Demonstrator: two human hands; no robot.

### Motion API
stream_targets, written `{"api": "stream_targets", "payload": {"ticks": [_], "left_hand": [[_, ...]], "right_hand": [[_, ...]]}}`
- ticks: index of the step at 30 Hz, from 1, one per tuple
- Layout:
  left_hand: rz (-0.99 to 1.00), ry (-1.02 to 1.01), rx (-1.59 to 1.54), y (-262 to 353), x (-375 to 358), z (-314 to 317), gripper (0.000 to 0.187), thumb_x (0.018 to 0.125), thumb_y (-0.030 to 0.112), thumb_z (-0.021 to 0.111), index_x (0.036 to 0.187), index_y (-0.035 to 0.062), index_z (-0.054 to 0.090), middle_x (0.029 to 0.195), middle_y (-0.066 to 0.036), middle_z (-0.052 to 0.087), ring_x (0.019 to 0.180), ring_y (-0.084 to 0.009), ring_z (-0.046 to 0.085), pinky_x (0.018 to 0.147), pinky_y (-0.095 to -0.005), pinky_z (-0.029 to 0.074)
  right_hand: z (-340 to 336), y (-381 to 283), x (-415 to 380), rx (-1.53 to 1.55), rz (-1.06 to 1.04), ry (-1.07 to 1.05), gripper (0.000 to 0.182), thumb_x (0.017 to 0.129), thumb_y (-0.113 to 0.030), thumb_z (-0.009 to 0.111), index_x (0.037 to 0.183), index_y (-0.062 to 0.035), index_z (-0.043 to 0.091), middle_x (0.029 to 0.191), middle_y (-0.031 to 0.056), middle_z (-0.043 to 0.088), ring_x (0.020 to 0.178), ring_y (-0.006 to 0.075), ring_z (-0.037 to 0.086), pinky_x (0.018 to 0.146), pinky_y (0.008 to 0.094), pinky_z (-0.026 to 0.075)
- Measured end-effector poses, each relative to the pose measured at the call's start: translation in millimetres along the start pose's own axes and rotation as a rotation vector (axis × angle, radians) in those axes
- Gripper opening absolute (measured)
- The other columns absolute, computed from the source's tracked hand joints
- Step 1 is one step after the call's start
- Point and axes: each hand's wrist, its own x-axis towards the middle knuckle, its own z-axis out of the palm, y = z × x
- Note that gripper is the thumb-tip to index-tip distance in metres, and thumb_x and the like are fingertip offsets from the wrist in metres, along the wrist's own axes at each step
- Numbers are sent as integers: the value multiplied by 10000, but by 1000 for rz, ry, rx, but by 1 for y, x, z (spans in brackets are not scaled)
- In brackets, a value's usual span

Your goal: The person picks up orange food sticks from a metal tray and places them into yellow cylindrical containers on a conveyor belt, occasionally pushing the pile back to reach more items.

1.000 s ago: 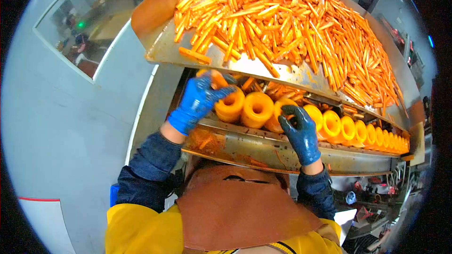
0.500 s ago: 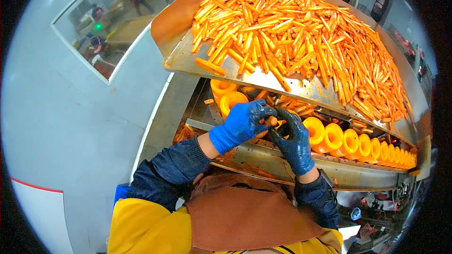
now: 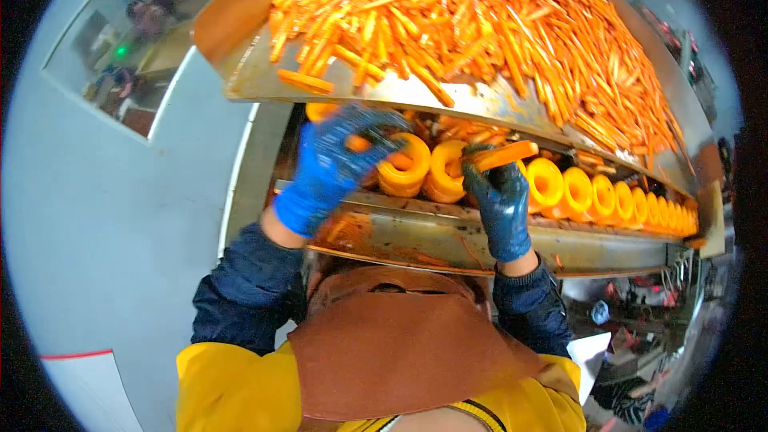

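My right hand (image 3: 498, 196), in a wet, dark blue glove, is closed on an orange carrot stick (image 3: 512, 154) that points up to the right. It is above the row of orange cups. Farther left, my left hand (image 3: 340, 152), in a blue glove, is over the left end of the row and smeared by motion. Orange shows between its thumb and fingers; I cannot make out whether this is a carrot stick or a cup behind. Between the hands are two round-mouthed orange cups, a left one (image 3: 402, 165) and a right one (image 3: 445, 172).
A steel tray (image 3: 264, 72) heaped with carrot sticks (image 3: 480, 24) rises beyond the cups. More cups (image 3: 578, 192) run on to the right. A metal ledge (image 3: 576, 244) lies nearest me, before my brown apron (image 3: 408, 352). A pale wall (image 3: 120, 216) with a window is on the left.
My hands, close together before, are now apart: the left has gone up and left, while the right holds a carrot stick. The whole view has shifted, with the tray higher and farther left.
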Motion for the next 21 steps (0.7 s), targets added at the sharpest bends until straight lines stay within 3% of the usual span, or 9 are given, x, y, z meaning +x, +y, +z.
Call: {"api": "stream_targets", "payload": {"ticks": [1, 3, 5, 7, 9, 12, 13, 19, 21], "left_hand": [[-112, -24, -56, 10, 6, -12, 225, 782, 14, 679, 1006, 5, 652, 943, -85, 671, 880, -158, 630, 801, -293, 503], [3, -42, 47, -3, 17, -13, 216, 796, 40, 671, 1008, 2, 650, 946, -85, 670, 870, -162, 631, 799, -292, 504], [-61, -146, -28, -13, 21, -4, 217, 801, 82, 678, 1001, 2, 652, 950, -86, 672, 875, -159, 631, 812, -288, 498], [-57, -235, 8, -30, 20, 10, 277, 795, 131, 697, 1035, 6, 641, 1004, -105, 664, 921, -186, 626, 837, -299, 489], [65, -414, 309, -40, 19, 19, 349, 784, 163, 711, 1090, 20, 623, 1057, -123, 647, 975, -221, 614, 863, -318, 479], [-35, -279, 300, -41, 31, 4, 351, 797, 184, 691, 1117, 57, 620, 1078, -133, 631, 959, -234, 610, 830, -341, 484], [-112, -227, 305, -42, 38, -5, 332, 805, 185, 683, 1106, 59, 625, 1069, -137, 632, 953, -236, 612, 825, -343, 486], [109, -54, 544, -121, 74, -50, 237, 787, 195, 684, 988, 71, 666, 962, -140, 643, 871, -287, 631, 783, -355, 498], [-3, -102, 586, -148, 77, -49, 225, 787, 209, 671, 964, 69, 667, 984, -135, 643, 883, -301, 624, 780, -364, 498]], "right_hand": [[-7, -4, 2, 117, 27, 71, 201, 775, -87, 717, 947, -24, 634, 749, 70, 641, 656, 142, 604, 618, 275, 492], [-16, 18, 3, 91, 109, 84, 219, 787, -129, 713, 954, -11, 633, 764, 97, 658, 681, 186, 637, 634, 304, 503], [-16, 33, 5, -224, -7, 14, 264, 793, -175, 712, 977, -6, 628, 783, 121, 674, 711, 212, 657, 637, 319, 508], [-15, 22, 6, -357, 147, -85, 332, 766, -238, 742, 988, -14, 640, 831, 128, 679, 761, 245, 660, 672, 327, 512], [-22, 10, 12, -433, -111, -39, 333, 774, -249, 739, 993, -17, 644, 906, 135, 673, 807, 247, 651, 706, 327, 509], [-58, 1, 33, -326, 19, -49, 276, 813, -226, 703, 993, -23, 651, 935, 138, 672, 819, 243, 650, 724, 331, 508], [-72, 0, 46, -418, -114, -33, 244, 817, -216, 693, 966, -25, 665, 897, 143, 681, 795, 237, 659, 715, 324, 508], [-142, 17, 168, -1138, -24, 41, 409, 847, -425, 582, 933, -37, 682, 964, 182, 662, 852, 336, 641, 769, 389, 498], [-130, 14, 194, -1351, 221, -104, 507, 785, -502, 615, 950, -26, 668, 1000, 212, 646, 922, 366, 622, 797, 428, 488]]}}
